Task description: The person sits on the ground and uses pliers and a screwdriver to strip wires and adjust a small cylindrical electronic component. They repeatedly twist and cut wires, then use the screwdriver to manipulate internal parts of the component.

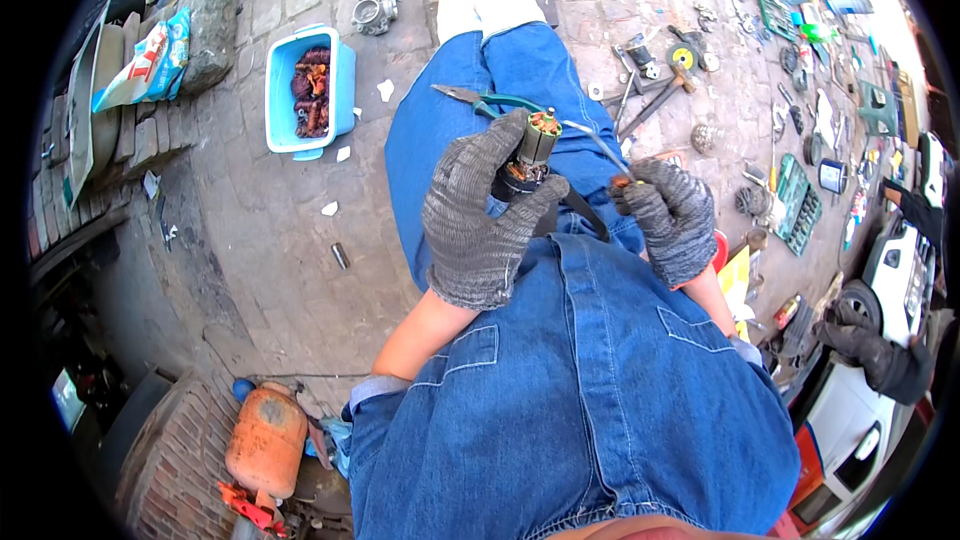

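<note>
Both my hands wear grey knit gloves and are over my lap. My left hand (pixel 475 225) is closed around a motor armature (pixel 540 145), held upright, with a metal core and copper windings at its top end. Its lower part is partly hidden by my fingers. To the right, my right hand (pixel 672 215) grips a screwdriver (pixel 598 143) by its reddish handle. The thin shaft points up and left, its tip near the armature's top. Just beyond my left hand, green-handled pliers (pixel 485 101) lie across my blue-clad thighs.
On the paving at left stands a light blue basin (pixel 348 90) of copper-brown windings, with a metal housing (pixel 374 12) beyond it. A hammer (pixel 660 98), a green socket case (pixel 798 202) and scattered parts lie at right. An orange gas cylinder (pixel 268 440) is at lower left.
</note>
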A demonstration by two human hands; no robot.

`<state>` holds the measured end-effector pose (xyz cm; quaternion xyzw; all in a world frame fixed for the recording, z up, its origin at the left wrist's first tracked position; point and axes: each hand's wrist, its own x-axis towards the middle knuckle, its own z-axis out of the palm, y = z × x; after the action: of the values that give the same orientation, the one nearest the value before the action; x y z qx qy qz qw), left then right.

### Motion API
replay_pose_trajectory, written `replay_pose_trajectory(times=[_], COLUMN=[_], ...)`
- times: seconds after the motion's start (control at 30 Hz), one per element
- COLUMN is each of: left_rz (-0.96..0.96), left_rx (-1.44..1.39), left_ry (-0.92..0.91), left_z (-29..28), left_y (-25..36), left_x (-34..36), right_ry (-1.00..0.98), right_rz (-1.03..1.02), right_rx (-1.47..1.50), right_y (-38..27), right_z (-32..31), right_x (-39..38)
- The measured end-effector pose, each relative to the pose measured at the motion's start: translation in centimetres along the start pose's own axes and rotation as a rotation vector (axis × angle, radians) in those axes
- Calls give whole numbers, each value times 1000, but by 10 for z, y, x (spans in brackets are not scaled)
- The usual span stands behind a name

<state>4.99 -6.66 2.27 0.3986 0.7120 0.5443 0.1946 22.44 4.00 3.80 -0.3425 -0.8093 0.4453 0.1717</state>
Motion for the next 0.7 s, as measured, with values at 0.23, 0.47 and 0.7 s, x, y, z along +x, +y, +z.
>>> replay_pose_trajectory(times=[0.23,0.47,0.7], left_rz=[47,146,191], left_rx=[21,90,138], left_ry=[28,48,28], left_z=[-1,-1,-3], left_y=[1,3,0], left_x=[0,2,3], right_ry=[-96,-99,-94], right_rz=[-42,46,58], right_rx=[-64,65,68], right_y=[-7,-8,-7], right_z=[-4,-3,1], right_x=[0,-4,-3])
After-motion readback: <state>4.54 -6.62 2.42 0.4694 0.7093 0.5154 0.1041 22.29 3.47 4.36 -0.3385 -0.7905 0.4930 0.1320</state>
